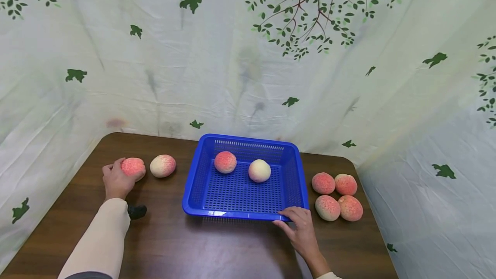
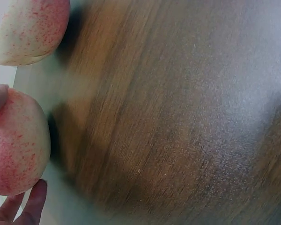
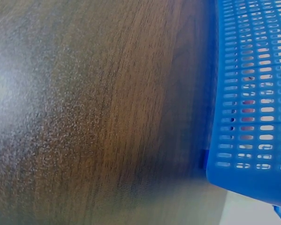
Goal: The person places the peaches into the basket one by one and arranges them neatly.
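At the left of the table, my left hand (image 1: 117, 181) holds a pink-red peach (image 1: 133, 166), its fingers and thumb curled round the fruit. In the left wrist view this same peach (image 2: 21, 145) sits between thumb and fingers. A second, paler peach (image 1: 162, 166) lies just to its right, apart from the hand. My right hand (image 1: 301, 230) grips the near right corner of a blue plastic basket (image 1: 240, 215), fingers over the rim and thumb outside. Inside the basket are a pink peach (image 1: 225, 162) and a cream-coloured peach (image 1: 259, 171). The right wrist view shows the basket's slotted wall (image 3: 246, 117), with the hand out of sight.
Right of the basket, several peaches (image 1: 327, 208) sit in a close cluster. Everything stands on a brown wooden table (image 1: 193, 253). A pale cloth (image 1: 217, 76) printed with leaves hangs behind the table's far edge and along its sides.
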A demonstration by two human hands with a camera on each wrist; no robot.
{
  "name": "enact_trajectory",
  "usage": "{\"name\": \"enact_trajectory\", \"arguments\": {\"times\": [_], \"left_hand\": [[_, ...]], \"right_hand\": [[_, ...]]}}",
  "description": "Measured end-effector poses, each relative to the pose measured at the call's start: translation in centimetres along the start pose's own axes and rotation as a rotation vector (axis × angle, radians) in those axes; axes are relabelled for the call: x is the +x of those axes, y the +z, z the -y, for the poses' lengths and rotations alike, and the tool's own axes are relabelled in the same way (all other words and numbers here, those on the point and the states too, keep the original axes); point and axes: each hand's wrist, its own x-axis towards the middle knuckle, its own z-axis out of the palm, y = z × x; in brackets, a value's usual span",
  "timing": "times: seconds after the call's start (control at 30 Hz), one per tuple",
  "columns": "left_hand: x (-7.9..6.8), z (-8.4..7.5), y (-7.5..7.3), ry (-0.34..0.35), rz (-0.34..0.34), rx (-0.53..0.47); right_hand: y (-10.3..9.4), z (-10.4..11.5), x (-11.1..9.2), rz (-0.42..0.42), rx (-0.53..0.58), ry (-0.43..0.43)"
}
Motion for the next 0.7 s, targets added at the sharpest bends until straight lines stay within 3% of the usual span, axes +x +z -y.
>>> {"name": "enact_trajectory", "arguments": {"times": [0.5, 0.7], "left_hand": [[-0.5, 0.2, -0.6, 0.012, 0.015, 0.035], [-0.7, -0.4, -1.5, 0.058, -0.033, -0.017]], "right_hand": [[-0.1, 0.1, 0.0, -0.001, -0.017, 0.001], [0.0, 0.1, 0.1, -0.02, -0.017, -0.024]]}}
